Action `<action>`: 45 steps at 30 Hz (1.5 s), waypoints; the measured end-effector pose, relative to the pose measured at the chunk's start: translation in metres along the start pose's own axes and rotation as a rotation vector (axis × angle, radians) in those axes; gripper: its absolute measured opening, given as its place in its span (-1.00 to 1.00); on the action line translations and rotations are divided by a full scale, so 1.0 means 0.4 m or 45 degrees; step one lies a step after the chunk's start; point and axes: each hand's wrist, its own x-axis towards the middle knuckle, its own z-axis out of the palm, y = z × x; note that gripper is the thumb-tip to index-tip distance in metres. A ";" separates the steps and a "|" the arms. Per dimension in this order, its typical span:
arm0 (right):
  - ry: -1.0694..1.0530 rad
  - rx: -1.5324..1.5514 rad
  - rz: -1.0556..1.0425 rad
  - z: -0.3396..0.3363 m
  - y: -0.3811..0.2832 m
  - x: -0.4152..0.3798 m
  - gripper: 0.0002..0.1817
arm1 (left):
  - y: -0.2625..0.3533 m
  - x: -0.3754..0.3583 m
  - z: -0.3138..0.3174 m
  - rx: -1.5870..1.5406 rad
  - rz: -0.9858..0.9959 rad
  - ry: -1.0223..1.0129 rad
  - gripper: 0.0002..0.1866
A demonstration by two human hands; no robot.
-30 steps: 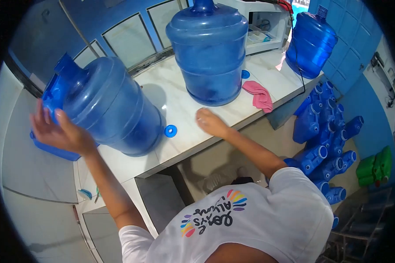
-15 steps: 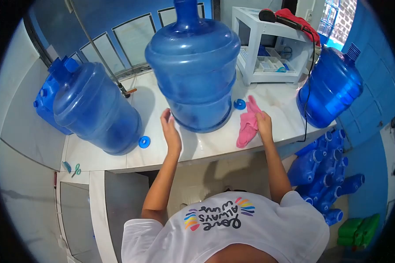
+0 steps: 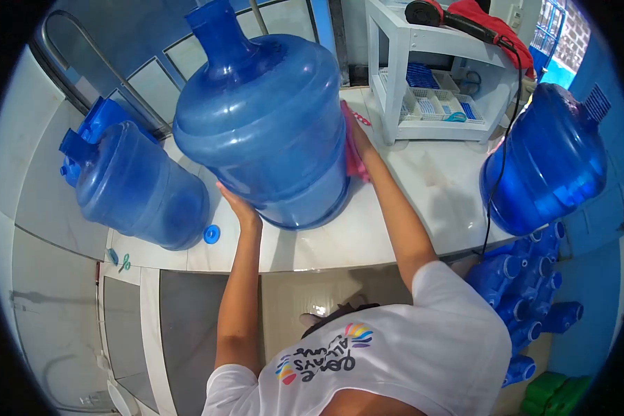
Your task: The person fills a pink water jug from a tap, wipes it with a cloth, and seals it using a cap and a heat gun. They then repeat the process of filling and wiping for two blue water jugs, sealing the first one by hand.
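Observation:
A large translucent blue water jug (image 3: 267,132) stands on the white counter before me, its neck leaning to the upper left in view. My left hand (image 3: 241,208) rests against its lower left side with fingers extended, the fingertips partly hidden by the jug. On the opposite side, my right hand (image 3: 362,142) presses a pink cloth (image 3: 353,163) to the jug's wall; some of those fingers are hidden. A second blue jug (image 3: 145,187) stands to the left, with a round blue cap (image 3: 211,234) near its base.
A white shelf (image 3: 433,132) with small baskets stands at the back right, a black corded device (image 3: 457,24) and red cloth on top. Another blue jug (image 3: 544,163) stands at the right end. Scissors (image 3: 125,263) lie front left; several blue containers (image 3: 520,277) stand below.
My right hand has carried the pink cloth from the counter to the jug's right side. My left hand now touches the jug. The view has shifted, and the cap beside the large jug is hidden.

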 end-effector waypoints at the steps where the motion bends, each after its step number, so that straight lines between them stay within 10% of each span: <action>1: -0.151 0.155 0.193 0.033 -0.076 -0.006 -0.20 | -0.003 0.000 -0.002 0.046 0.024 -0.001 -0.27; 9: -0.453 0.282 0.307 0.015 0.014 0.075 -0.28 | -0.026 0.006 0.006 0.088 0.120 0.101 -0.41; 18: 0.621 -0.118 -0.136 0.172 0.295 -0.245 -0.36 | -0.016 -0.020 -0.008 0.090 0.073 0.036 -0.36; 22: 0.788 -0.393 -0.454 0.261 0.326 -0.318 -0.39 | -0.004 -0.207 -0.046 1.082 0.468 -0.028 -0.46; 27: 0.433 -0.639 -0.698 0.256 0.335 -0.379 -0.34 | 0.005 -0.378 -0.071 0.904 0.379 -0.940 -0.19; 31: 0.092 0.559 -0.558 0.241 0.239 -0.432 -0.38 | -0.110 -0.341 -0.066 1.157 0.556 -0.808 -0.28; 33: 0.375 -0.166 -0.554 0.165 0.244 -0.396 -0.41 | -0.120 -0.293 -0.053 1.196 0.550 -0.608 -0.26; 35: 0.464 -0.078 -0.581 0.132 0.206 -0.321 -0.40 | -0.139 -0.209 -0.070 1.525 0.695 -0.504 -0.22; 40: 0.228 0.066 -0.767 0.118 0.113 -0.160 -0.37 | -0.037 -0.057 -0.034 0.521 0.703 -0.033 -0.33; 42: 0.168 0.058 -0.812 0.144 0.112 -0.148 -0.36 | -0.105 0.151 -0.129 0.496 0.318 -0.333 -0.41; 45: 0.399 -0.096 -0.829 0.185 0.147 -0.149 -0.34 | 0.081 0.119 -0.086 0.669 0.400 -0.514 -0.43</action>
